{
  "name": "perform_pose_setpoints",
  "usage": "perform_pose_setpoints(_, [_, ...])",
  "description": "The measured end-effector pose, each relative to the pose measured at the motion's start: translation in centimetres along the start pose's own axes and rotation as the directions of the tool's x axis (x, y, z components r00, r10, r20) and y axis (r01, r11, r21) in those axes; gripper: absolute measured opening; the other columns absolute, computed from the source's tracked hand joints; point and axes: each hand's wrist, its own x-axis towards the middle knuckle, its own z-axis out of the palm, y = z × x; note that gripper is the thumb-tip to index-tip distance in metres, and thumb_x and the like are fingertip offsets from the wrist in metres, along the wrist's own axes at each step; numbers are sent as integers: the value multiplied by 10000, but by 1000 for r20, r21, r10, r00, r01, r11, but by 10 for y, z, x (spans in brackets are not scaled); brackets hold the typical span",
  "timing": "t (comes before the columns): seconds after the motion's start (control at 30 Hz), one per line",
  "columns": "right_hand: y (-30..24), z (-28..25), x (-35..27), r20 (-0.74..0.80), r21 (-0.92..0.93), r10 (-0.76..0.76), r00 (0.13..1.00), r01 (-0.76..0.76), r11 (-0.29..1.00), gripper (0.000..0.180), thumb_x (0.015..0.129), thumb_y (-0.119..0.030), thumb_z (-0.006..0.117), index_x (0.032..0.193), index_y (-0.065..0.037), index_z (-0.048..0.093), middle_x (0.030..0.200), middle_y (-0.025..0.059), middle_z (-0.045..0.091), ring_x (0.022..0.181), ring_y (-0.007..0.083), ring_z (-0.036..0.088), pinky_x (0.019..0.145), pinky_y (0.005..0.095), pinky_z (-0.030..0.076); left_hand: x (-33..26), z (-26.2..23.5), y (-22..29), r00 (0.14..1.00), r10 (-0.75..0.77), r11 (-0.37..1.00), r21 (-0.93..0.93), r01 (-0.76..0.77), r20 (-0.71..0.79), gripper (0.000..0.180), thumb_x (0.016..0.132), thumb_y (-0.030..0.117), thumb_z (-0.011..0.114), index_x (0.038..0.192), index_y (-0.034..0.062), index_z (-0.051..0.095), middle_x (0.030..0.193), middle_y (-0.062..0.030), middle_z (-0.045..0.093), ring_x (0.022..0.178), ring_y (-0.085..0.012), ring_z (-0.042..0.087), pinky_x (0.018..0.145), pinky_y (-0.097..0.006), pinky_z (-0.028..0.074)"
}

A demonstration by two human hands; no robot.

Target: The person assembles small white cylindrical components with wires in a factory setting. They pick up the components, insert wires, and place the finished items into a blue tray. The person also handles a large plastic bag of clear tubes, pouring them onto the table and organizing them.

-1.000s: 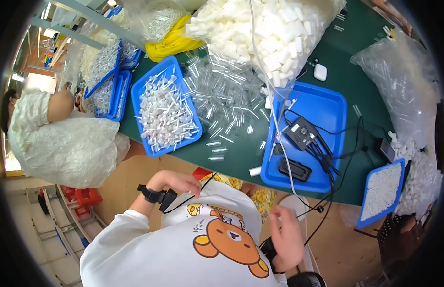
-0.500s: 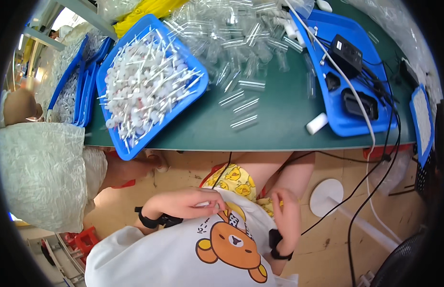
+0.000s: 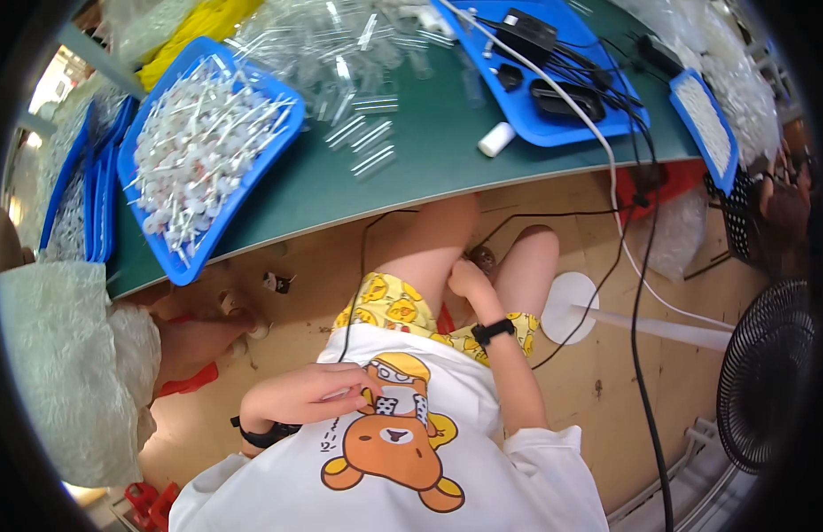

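My left hand (image 3: 315, 393) rests against the front of my white printed shirt (image 3: 278, 479), its fingers loosely apart with nothing visible in them. Between my thighs is my right hand (image 3: 469, 278), bent downward beside the yellow patterned shorts (image 3: 389, 306). The fingers of that hand are mostly hidden. Both hands are below the green table (image 3: 340, 199) and away from what lies on it. Nearest the table's front edge are several clear tubes (image 3: 373, 160) and a white cylinder (image 3: 496, 139).
A blue tray (image 3: 191, 271) is heaped with white plastic stemmed pieces. Another blue tray (image 3: 557, 137) carries a black adapter (image 3: 526, 35) and cables. At the right stands a black fan (image 3: 766, 377); a cable (image 3: 640, 372) hangs to the floor. Another person's pale clothing (image 3: 70, 372) is at left.
My right hand has gone from above my lap down between my thighs. My left hand stays at the shirt. The view has shifted, so the table's contents appear farther left and higher.
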Motion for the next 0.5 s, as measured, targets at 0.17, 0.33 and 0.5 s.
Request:
perform_pose_setpoints(0.17, [-3,6,45,128,192,-77,989,51,980,400,792,-134,469,1166,-4,528,1192,238,526,1089,368,526,914,418,431,3,0,12,995,-80,997,19,81,-52,234,919,147,485,1114,40,562,949,-104,576,862,-232,560,753,-298,430])
perform_pose_setpoints(0.33, [47,65,113,43,524,-99,994,62,849,574,795,-158,496,1338,-47,348,1339,232,403,1226,363,411,980,411,365,9,-1,9,993,-88,991,90,94,-73,242,924,172,480,1116,49,562,897,-98,555,796,-197,549,728,-293,435])
perform_pose_setpoints(0.5, [13,35,107,-87,174,-257,962,269,947,610,823,-143,497,1346,23,229,1213,259,488,1109,366,495,908,387,417,-2,11,7,978,-137,988,45,146,-154,235,921,160,481,1113,52,563,869,-96,545,789,-187,543,720,-289,434])
